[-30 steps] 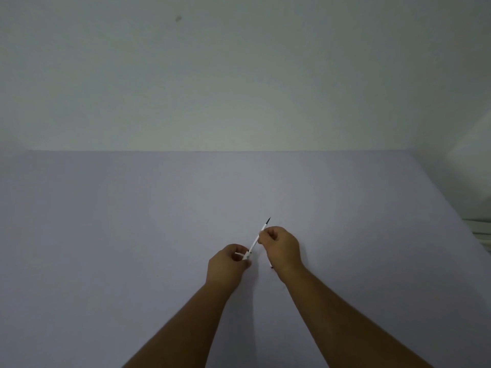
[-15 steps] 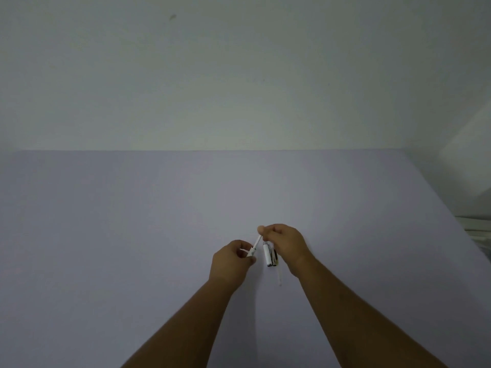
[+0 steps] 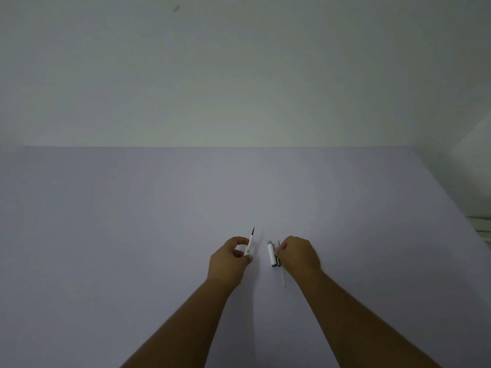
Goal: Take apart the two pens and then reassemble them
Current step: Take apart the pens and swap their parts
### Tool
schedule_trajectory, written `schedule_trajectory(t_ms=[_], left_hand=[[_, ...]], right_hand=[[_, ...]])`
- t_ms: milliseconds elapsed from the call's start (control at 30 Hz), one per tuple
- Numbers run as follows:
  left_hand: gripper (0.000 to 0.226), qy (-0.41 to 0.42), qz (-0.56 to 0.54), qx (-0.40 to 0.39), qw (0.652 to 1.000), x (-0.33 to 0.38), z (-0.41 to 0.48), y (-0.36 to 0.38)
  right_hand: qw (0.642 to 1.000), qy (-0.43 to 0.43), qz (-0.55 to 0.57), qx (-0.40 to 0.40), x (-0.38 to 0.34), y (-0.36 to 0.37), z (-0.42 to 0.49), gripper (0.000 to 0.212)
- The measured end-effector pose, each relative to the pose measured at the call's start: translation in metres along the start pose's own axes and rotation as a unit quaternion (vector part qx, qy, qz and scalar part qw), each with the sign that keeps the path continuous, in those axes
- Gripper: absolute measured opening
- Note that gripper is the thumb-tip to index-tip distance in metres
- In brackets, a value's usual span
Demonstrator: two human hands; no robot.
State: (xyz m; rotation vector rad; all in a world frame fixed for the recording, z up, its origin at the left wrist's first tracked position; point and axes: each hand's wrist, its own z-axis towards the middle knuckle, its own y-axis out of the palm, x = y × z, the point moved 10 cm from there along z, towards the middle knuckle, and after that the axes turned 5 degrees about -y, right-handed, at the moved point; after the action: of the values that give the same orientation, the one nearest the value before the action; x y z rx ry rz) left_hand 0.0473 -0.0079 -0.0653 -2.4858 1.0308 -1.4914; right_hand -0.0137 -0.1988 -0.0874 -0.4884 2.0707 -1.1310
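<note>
My left hand is closed on a white pen part, whose thin black-tipped refill points up and away from me. To its right, a short white pen barrel with a grey end lies on the table. A dark pen piece lies against it, and a thin pale refill tube runs toward me beside that. My right hand rests just right of these parts. Its curled fingertips touch the dark piece and the thin tube; whether they grip either is hidden.
The work surface is a plain lilac-grey table against a pale wall. The table's right edge runs diagonally, with some white slatted object beyond it.
The hands were joined on one pen a second ago and have separated. My left hand has kept the white part with the black tip. My right hand has dropped to the parts lying on the table.
</note>
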Motion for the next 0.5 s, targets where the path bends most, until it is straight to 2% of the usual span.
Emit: schedule_trajectory(t_ms=[67,233,333,433,500], left_hand=[[0.027,-0.002,-0.002,-0.004,1.0,0.0,0.0003,0.0015],[0.026,0.0,0.004,-0.006,1.0,0.0005,0.0013,0.0039],[0.027,-0.001,0.008,-0.008,1.0,0.0002,0.0021,0.0047],[0.027,0.003,0.018,-0.007,1.0,0.0009,0.0019,0.0057],[0.027,0.004,0.024,-0.008,1.0,0.0007,0.0015,0.0068]], right_hand=[[1.0,0.001,-0.004,-0.011,-0.0028,0.0034,0.0008,0.027],[1.0,0.014,0.0,-0.012,-0.0008,0.0073,0.0023,0.028],[1.0,0.019,0.009,0.002,0.0027,0.0069,0.0038,0.038],[1.0,0.012,0.006,-0.004,0.0004,0.0094,0.0032,0.029],[1.0,0.006,-0.001,0.0,-0.0009,0.0101,0.0015,0.032]])
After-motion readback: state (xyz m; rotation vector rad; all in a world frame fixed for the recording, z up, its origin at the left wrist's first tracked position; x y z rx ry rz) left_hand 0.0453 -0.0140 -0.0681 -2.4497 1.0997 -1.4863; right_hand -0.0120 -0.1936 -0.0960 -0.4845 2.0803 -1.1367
